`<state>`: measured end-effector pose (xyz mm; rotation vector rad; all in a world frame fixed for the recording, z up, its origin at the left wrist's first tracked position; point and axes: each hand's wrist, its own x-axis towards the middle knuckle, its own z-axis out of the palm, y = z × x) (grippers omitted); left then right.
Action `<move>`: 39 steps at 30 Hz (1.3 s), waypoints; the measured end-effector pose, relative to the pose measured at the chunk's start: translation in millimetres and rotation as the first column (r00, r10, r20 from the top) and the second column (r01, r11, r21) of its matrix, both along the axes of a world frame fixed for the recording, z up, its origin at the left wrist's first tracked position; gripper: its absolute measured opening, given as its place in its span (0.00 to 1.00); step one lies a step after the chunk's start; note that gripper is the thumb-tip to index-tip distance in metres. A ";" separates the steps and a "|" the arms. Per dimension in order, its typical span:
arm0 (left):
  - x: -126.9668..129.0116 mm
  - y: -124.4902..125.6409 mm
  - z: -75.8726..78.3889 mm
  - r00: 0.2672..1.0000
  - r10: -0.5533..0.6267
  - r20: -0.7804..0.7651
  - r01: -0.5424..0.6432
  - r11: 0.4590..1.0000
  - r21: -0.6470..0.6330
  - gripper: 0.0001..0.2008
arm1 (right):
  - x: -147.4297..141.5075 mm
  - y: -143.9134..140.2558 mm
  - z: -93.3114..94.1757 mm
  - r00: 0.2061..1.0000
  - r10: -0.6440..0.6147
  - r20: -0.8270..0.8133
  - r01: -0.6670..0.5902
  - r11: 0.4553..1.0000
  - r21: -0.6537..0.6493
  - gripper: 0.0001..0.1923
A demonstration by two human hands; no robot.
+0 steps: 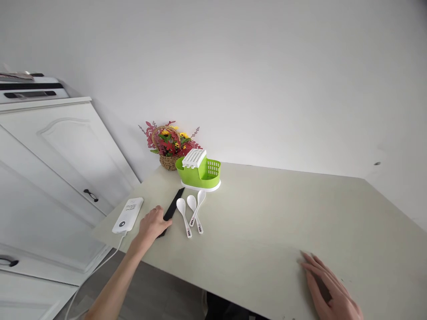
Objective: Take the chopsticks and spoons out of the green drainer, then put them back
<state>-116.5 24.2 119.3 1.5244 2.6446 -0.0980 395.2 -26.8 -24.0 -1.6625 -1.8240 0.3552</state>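
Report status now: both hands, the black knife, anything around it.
Left hand closing its grip on the black knife, which lies flat on the table. Right hand flat on the table, empty. Three white spoons lie just right of the knife; power bank to its left.

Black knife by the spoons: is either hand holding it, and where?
The left hand closes over the handle end of the black knife, which lies on the table. The right hand rests flat, holding nothing.
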 end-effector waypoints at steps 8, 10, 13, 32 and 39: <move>5.7 4.4 8.1 0.999 -0.026 -0.047 0.023 0.999 -0.047 0.15 | -3.0 -2.3 3.0 1.000 -0.023 -0.014 0.023 1.000 -0.020 0.24; 3.8 6.0 9.1 0.999 -0.030 -0.035 0.028 0.998 -0.059 0.15 | -3.7 -2.9 3.6 0.999 -0.040 -0.013 0.040 0.999 -0.021 0.24; -0.2 7.6 9.3 0.999 -0.039 -0.026 0.036 0.996 -0.083 0.16 | -5.6 -3.6 5.9 1.000 -0.023 -0.016 0.022 1.000 -0.022 0.24; -4.4 7.0 5.1 0.998 -0.039 -0.038 0.036 0.996 -0.085 0.19 | 0.0 -0.5 0.0 1.000 -0.004 0.011 0.004 1.000 -0.022 0.23; -3.2 6.4 6.8 0.998 -0.040 -0.056 0.034 0.993 -0.109 0.17 | 0.2 -0.8 2.4 1.000 0.003 0.003 -0.003 1.000 -0.022 0.23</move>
